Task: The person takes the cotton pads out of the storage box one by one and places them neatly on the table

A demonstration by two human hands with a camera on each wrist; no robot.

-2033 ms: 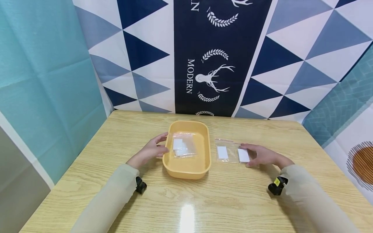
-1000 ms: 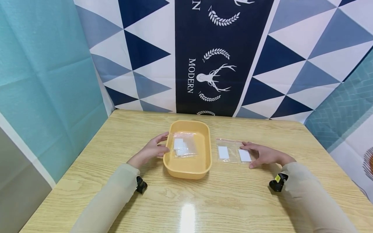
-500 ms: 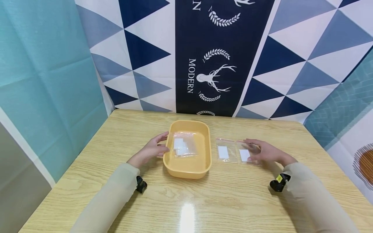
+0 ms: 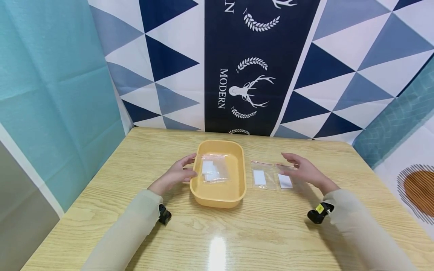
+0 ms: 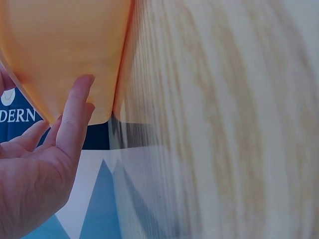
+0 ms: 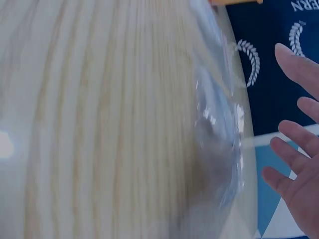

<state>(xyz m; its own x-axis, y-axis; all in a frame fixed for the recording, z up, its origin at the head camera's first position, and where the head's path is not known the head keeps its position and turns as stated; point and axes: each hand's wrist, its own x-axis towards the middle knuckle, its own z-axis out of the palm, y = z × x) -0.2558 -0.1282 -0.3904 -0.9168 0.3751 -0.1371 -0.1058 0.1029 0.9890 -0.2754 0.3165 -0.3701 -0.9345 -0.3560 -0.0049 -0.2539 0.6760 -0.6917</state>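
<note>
Already, several clear bags point(image 4: 220, 173) lie inside the tub point(image 4: 218, 201), with two bags point(image 4: 260, 177) left on the desk point(image 4: 257, 233); the left hand point(image 4: 174, 174), fingers extended, touches the tub; the right hand point(image 4: 306, 172) hovers, grasping nothing.

See wood table point(image 4: 264, 229), glare patch point(image 4: 217, 252) on near part. Behind it, see backdrop: dark band point(image 4: 217, 49) with white stag point(image 4: 241, 90), wreaths point(image 4: 252, 63), sideways MODERN lettering point(image 4: 222, 89); triangles point(image 4: 169, 60) both sides. At left, teal cloth point(image 4: 64, 98), grey below. At right, teal patterned cloth point(image 4: 393, 128), brown disc point(image 4: 420, 188) with striped fringe.
</note>
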